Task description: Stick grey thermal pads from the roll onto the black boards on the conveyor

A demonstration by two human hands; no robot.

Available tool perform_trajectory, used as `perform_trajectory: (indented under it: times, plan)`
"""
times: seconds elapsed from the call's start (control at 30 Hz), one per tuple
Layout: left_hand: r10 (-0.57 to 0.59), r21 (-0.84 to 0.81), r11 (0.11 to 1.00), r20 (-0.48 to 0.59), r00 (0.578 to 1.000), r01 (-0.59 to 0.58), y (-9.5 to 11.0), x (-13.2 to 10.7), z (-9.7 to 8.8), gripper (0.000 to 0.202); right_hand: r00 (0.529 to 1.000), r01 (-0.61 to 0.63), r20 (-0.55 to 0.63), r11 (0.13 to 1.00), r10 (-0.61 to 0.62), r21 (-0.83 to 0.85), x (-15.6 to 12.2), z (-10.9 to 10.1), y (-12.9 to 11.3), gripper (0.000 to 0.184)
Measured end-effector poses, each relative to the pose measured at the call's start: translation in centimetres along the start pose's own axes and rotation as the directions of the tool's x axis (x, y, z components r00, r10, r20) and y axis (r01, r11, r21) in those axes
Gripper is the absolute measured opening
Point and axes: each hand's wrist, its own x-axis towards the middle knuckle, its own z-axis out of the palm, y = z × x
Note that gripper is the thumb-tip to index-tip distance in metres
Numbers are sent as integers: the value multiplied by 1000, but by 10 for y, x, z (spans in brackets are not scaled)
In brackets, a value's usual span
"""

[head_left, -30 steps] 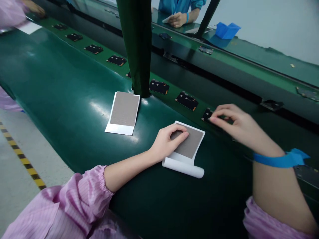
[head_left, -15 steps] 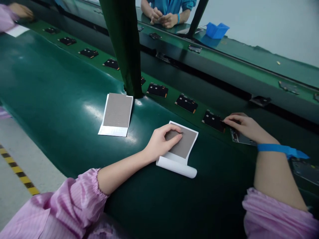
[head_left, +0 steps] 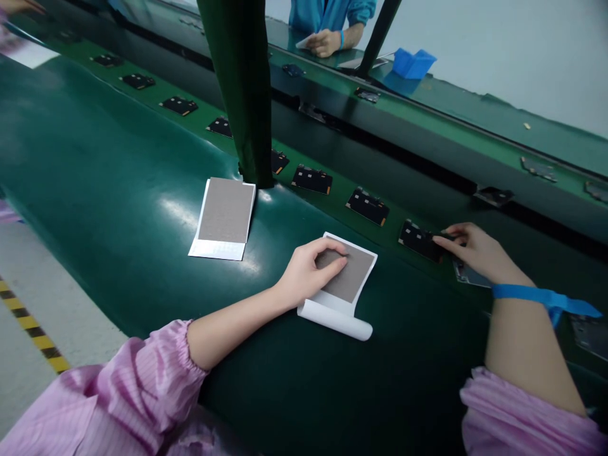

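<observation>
My left hand point(head_left: 316, 269) rests on a sheet of grey pads on white backing paper point(head_left: 354, 272), whose near end is curled into a roll. Its thumb and forefinger are bent together; I cannot make out what, if anything, is between the tips. At the right, my right hand point(head_left: 470, 247), with a blue band at its wrist, has thumb and forefinger closed at the right end of a flat black electronic module point(head_left: 420, 239). The fingertips partly hide that end. A grey plate-like part point(head_left: 470, 273) lies partly under this hand.
More black modules point(head_left: 367, 206) lie in a row along the green strip point(head_left: 339, 193). A second grey-pad sheet point(head_left: 227, 212) sits by the dark green post point(head_left: 251, 114). Across the line are a co-worker's hand point(head_left: 325, 43) and a blue bin point(head_left: 413, 63). Another person's sleeve shows upper left.
The row of modules on the strip has shifted right, and my right hand has moved slightly right with its module. My left hand and its sheet stay in place.
</observation>
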Motion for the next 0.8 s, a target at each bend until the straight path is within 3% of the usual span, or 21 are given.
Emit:
perform_trajectory:
  times: [0.23, 0.47, 0.6, 0.7, 0.8]
  plan:
    - [-13, 8, 1000, 17, 1000, 12, 4, 0, -1, 9, 999, -16, -33, 1000, 16, 12, -4, -6, 10, 56]
    - [-1, 21, 1000, 5, 1000, 1, 4, 0, -1, 8, 994, 40, 101, 999, -38, -19, -3, -15, 28, 58]
    - [18, 23, 1000, 5, 1000, -18, 2, 0, 0, 8, 994, 37, 102, 999, -35, -15, -2, -15, 38, 58]
    - [20, 25, 999, 5, 1000, -20, 2, -1, 0, 7, 996, 26, 86, 999, -24, -20, -2, -14, 43, 46]
    - [14, 30, 999, 6, 1000, -14, 2, -1, 0, 8, 993, -71, 86, 993, 79, -90, -3, -14, 45, 23]
